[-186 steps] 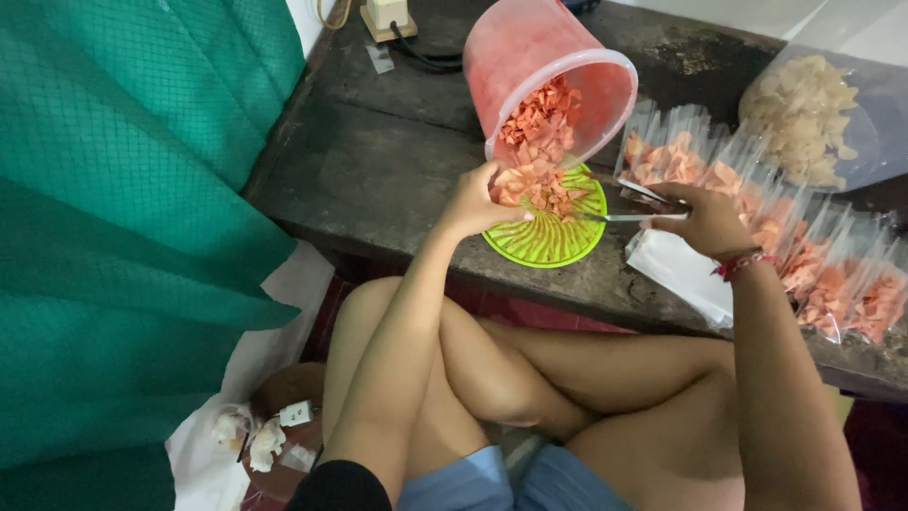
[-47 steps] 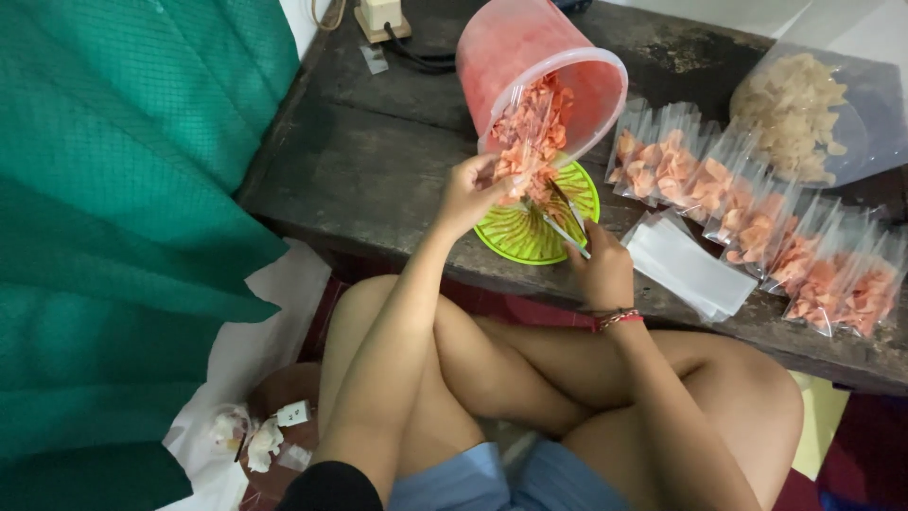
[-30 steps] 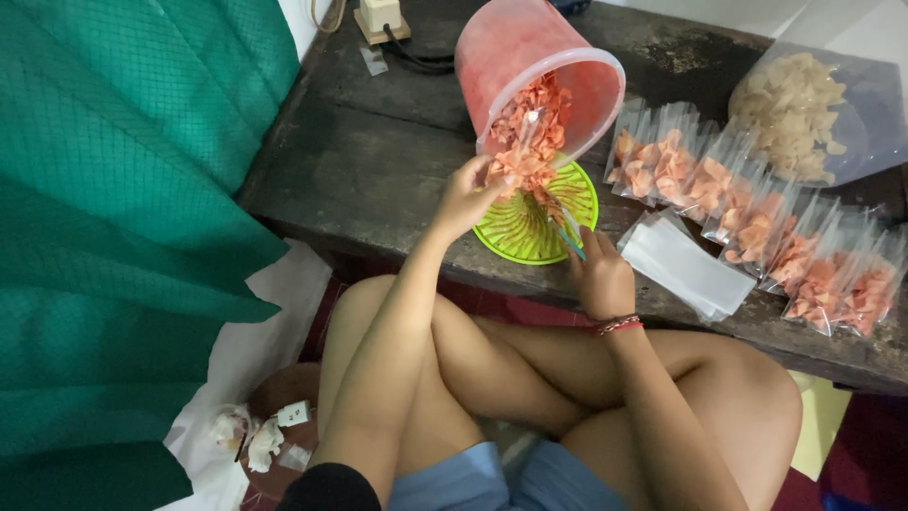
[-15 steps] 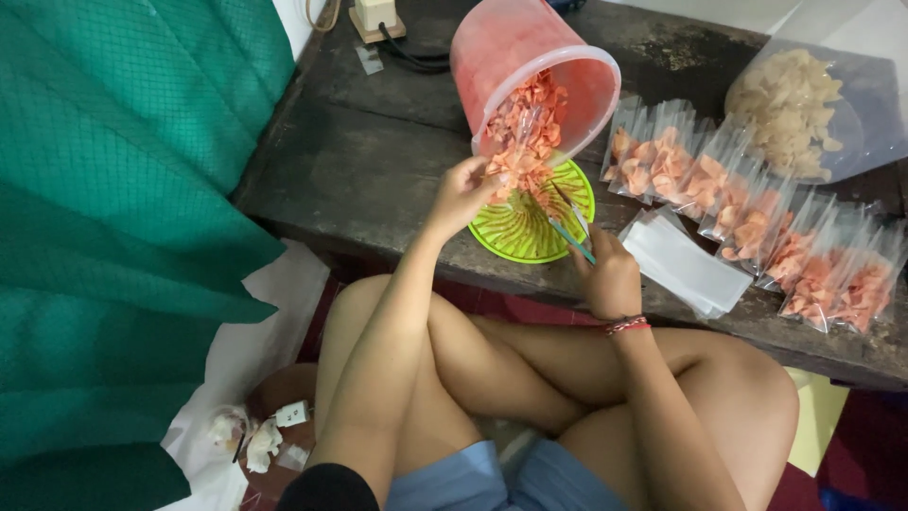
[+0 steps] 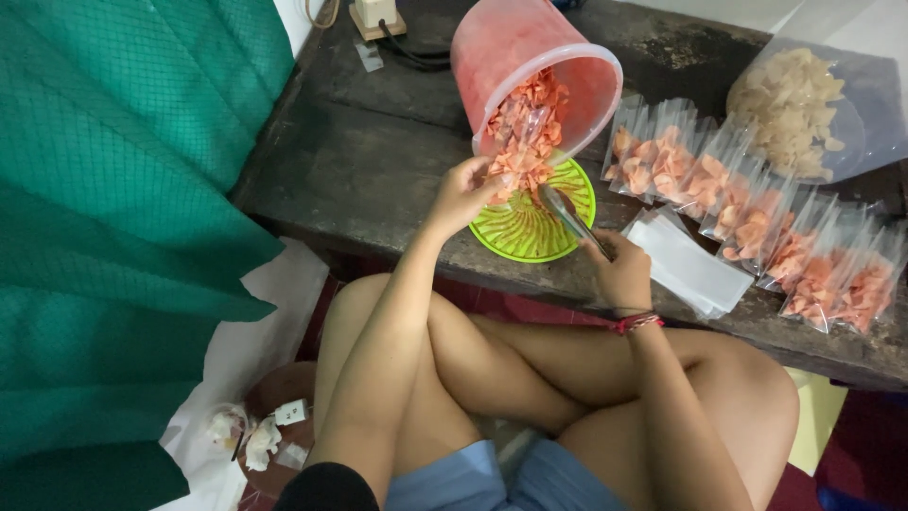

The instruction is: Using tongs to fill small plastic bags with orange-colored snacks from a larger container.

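My left hand [image 5: 465, 192] holds a small clear plastic bag filled with orange crackers [image 5: 518, 163] at the mouth of a tilted pink bucket [image 5: 530, 57] that holds more orange crackers. My right hand [image 5: 622, 272] grips a metal spoon [image 5: 567, 214] whose bowl points up toward the bag. Both hands are above a round green plate [image 5: 530, 227] on the dark wooden table [image 5: 359, 161]. My bare legs are crossed below the table edge.
A row of filled clear cracker bags [image 5: 747, 213] lies right of the plate, with a stack of flat empty bags [image 5: 690, 270] in front. A big bag of pale crackers [image 5: 804, 104] sits at the back right. A green curtain [image 5: 113, 208] hangs left.
Earlier my right hand was over by the row of bags. It has come back to the plate with the spoon. The left hand and bag stay at the bucket mouth.
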